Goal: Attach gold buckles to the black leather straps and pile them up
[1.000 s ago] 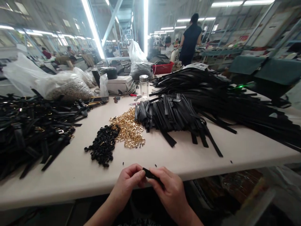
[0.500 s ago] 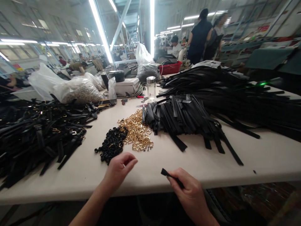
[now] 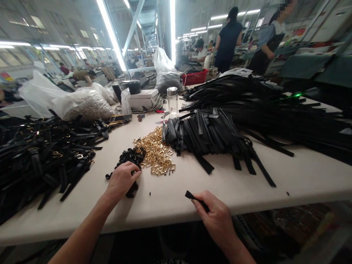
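My left hand is over the pile of small black loops, fingers bent together at the pile; what they pinch, if anything, is hidden. Between the thumb and fingers of my right hand is a black strap, its end pointing left above the table's front edge. Gold metal buckles lie heaped beside the loops. Just right of them spreads a bundle of short black straps.
Black straps with gold fittings cover the left side. Long black strips fill the right. Behind stand a glass jar, a white box, plastic bags and a red basket. People are in the background.
My left hand has moved left and forward onto the black loops. My right hand keeps its hold on the strap. A person at the back right has moved right, and the view has shifted slightly.
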A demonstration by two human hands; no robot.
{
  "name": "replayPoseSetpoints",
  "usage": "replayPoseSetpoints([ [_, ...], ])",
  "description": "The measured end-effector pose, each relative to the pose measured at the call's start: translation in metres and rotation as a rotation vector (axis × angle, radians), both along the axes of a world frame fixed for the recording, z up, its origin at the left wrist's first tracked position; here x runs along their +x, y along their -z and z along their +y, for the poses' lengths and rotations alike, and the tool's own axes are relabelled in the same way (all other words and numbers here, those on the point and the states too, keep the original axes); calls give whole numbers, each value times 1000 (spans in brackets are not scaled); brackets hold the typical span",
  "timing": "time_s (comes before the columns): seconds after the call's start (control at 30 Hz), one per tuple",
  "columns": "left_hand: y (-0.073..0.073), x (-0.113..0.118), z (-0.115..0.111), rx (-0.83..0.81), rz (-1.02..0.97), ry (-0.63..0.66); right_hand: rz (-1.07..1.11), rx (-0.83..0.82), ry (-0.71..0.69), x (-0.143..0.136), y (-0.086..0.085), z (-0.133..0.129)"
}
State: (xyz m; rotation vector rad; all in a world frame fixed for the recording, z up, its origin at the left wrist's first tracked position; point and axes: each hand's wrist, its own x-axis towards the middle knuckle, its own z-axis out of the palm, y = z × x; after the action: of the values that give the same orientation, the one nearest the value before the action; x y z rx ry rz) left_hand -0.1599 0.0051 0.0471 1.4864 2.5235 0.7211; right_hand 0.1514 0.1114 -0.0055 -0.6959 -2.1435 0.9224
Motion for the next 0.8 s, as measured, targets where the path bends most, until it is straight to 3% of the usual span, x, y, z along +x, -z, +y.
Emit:
replayPoseSetpoints([
  [0.1,4,21,2,245,-583,-87,30,22,-5,-10,-11,-3],
  [0.2,10,59,3,412,-1191,-173,76,59,-23,-24,-26,-8],
  [0.3,15,96,5,463,-1525,-249,108,112,-8,-35,-38,-13],
  [0.47,10,127,7,459,-1710,-247,66,219,39,-39,-44,-19],
  [0.67,10,135,5,457,-1684,-288,21,274,21,-32,-42,-23],
  [0.8,11,129,-4,336,-1462,-86,-76,311,-82,-20,-41,-23],
])
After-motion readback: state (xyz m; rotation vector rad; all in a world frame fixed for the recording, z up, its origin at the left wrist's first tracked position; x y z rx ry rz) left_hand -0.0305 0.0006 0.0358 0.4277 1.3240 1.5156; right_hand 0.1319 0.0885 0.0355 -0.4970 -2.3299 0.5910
